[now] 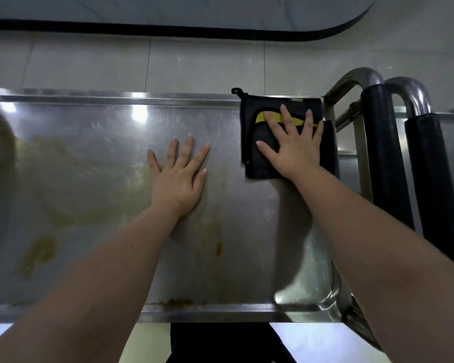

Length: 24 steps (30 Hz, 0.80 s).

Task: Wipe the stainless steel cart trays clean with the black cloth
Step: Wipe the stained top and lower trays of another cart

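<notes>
The right hand (294,148) presses flat, fingers spread, on a folded black cloth (286,137) at the steel cart tray's (89,153) far right corner. The left hand (180,174), released, braces on bare metal. Yellowish smears (40,252) lie well left; short strokes could miss or spread them.

We see a glossy, scuffed stainless steel tray (95,142), a matt black cloth (257,163), and matt black padded handles (385,153).

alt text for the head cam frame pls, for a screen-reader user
The right hand presses a black cloth flat on the far right corner of a steel tray, beside the cart handles. The left hand rests flat mid-tray; yellowish smears mark the tray's left part.
</notes>
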Available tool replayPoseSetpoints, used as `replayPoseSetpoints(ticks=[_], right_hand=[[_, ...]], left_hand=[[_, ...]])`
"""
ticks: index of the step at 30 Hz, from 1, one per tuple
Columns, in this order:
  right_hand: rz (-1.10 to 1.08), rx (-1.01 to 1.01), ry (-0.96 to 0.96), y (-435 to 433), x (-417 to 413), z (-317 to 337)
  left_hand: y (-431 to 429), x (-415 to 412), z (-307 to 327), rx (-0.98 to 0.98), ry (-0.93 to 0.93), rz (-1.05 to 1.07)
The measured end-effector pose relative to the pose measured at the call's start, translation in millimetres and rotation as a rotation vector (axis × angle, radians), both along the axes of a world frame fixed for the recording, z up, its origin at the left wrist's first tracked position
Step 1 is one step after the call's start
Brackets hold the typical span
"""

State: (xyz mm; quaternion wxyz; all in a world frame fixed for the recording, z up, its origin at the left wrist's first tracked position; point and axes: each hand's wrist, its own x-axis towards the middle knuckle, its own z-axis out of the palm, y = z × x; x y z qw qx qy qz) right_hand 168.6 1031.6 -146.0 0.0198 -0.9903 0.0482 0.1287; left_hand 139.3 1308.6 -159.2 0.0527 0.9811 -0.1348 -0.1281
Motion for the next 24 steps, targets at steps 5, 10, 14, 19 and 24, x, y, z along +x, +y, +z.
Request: replayPoseSetpoints(ticks=[5,10,14,19,24], right_hand=[[0.036,0.029,0.008,42.3,-78.9,-1.8],[-0.015,0.027,0.003,85.1,-156.9,-5.2],[-0.073,0.025,-0.015,109.1,-183.7,-7.3],[-0.109,-0.014,-0.007,107.1,-177.5,-7.8],[-0.121,-0.020,-0.051,105.7,-174.7,-5.2]], left_hand=[[-0.6,0.7,-0.8,0.023,0.009,-0.007],[-1.4,0.8,0.6,0.012,-0.008,-0.021],[-0.5,-1.3,0.2,-0.018,-0.013,-0.030],[23.3,-8.6,6.8,-0.169,-0.038,-0.088],[85.6,-43.9,9.5,-0.093,-0.033,-0.112]])
